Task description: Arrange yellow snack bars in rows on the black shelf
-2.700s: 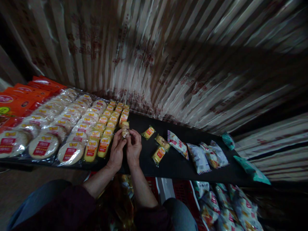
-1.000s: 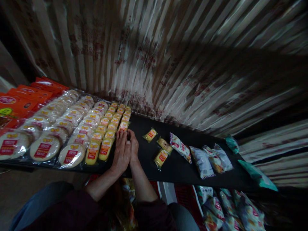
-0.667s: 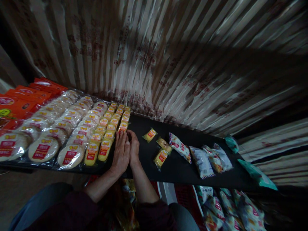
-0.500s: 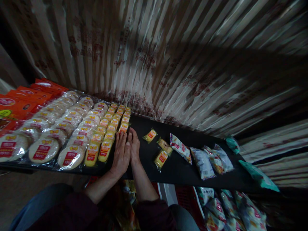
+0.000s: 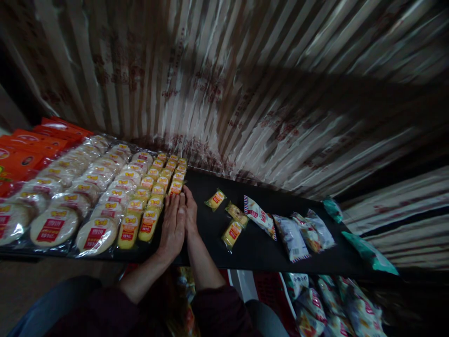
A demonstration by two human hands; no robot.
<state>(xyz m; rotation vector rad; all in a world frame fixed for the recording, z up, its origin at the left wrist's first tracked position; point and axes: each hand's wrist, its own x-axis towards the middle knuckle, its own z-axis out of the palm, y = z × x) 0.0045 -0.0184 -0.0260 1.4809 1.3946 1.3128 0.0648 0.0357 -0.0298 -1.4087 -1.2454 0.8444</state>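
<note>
Broadly, a pleated, printed sheet (image 5: pixel 210 93) closed off the back, and your black shelf (image 5: pixel 210 252) ran across below it. At the far left stood the orange packets (image 5: pixel 28 157); next came columns of round, film-wrapped rice crackers (image 5: pixel 96 236), then three columns of yellow oblong snack packs (image 5: pixel 128 231).

Your left hand (image 5: pixel 173 229) lay flat, fingers straight and together, its tips at the near end of the rightmost, shorter yellow column (image 5: pixel 176 187). Your right hand (image 5: pixel 191 217) stood on edge just beside it, fingers seemingly straight too — whether a pack sat hidden between or beneath them, you could not tell from above. As I judged it, you were squaring up that column's end; the next move called for light, even pressure, so its packs stayed in line and the film uncrushed.

The packs looked small and glossy — clear wrap, yellow body, orange-red label — each overlapping its neighbour. Three loose yellow packs (image 5: pixel 232 234) lay right of your hands, two touching, one apart.
</note>
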